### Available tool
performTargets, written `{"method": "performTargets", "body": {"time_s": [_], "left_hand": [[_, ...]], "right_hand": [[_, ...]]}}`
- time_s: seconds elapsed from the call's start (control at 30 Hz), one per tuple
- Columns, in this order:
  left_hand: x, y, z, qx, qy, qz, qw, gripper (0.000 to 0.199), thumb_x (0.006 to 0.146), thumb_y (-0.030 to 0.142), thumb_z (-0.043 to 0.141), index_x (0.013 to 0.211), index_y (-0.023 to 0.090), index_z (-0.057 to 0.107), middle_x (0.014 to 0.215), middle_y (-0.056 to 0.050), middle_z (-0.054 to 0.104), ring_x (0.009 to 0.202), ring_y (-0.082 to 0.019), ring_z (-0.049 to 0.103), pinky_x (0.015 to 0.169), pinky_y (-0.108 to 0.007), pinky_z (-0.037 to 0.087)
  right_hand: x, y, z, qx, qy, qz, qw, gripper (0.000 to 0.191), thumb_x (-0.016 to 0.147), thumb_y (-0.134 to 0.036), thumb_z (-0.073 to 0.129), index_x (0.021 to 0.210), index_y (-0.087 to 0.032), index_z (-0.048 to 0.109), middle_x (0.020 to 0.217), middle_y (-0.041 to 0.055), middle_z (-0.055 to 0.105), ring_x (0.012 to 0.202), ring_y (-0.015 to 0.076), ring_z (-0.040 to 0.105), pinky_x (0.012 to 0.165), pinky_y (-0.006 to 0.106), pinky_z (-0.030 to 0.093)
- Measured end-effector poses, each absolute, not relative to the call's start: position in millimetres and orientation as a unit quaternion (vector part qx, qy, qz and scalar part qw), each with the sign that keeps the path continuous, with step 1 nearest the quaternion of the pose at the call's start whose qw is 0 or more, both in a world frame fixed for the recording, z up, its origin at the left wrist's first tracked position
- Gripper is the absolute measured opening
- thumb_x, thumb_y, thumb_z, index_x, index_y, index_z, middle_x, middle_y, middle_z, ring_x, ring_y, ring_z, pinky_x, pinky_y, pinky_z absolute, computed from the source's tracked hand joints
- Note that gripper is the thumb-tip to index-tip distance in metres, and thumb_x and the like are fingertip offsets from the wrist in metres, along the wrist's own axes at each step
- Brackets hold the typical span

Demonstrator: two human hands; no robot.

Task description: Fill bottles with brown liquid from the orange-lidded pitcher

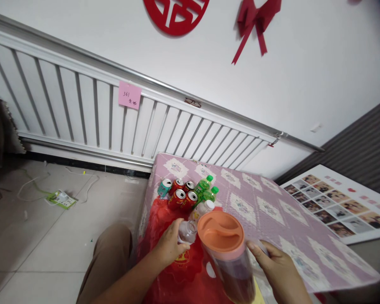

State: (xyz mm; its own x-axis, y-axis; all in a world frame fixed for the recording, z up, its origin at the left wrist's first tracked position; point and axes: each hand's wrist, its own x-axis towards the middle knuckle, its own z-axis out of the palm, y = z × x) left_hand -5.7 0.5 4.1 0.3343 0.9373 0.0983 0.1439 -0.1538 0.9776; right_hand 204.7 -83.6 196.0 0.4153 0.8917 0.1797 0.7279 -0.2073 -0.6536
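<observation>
White wall (114,38) and radiator (85,105) back a patterned table (262,207). Over its near edge, the jug (228,266) leans slightly, lid (221,232) uppermost, handle on the right; the right hand (280,270) clamps its fingers around that handle, thumb up. Cans (177,199) and green bottles (205,188) stand by the table's left edge. Just left of the lid sits the small bottle (187,233), open mouth angled jugward, clamped in the nearer left hand's (167,247) fingers, forearm slanting up from below.
</observation>
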Motion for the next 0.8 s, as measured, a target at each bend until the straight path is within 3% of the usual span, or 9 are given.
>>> {"method": "performTargets", "body": {"time_s": [0.8], "left_hand": [[-4.3,1.8,-1.0,0.648,0.413,0.402,0.499,0.081,0.062,0.011,0.076,0.134,0.022,0.039,0.138,-0.01,0.051,0.125,-0.026,0.049,0.109,-0.038,0.036]], "right_hand": [[205.2,-84.7,195.6,-0.771,-0.534,0.116,0.327,0.038,0.068,-0.053,0.064,0.051,-0.019,0.058,0.05,-0.0033,0.05,0.052,0.0145,0.047,0.048,0.022,0.04]]}}
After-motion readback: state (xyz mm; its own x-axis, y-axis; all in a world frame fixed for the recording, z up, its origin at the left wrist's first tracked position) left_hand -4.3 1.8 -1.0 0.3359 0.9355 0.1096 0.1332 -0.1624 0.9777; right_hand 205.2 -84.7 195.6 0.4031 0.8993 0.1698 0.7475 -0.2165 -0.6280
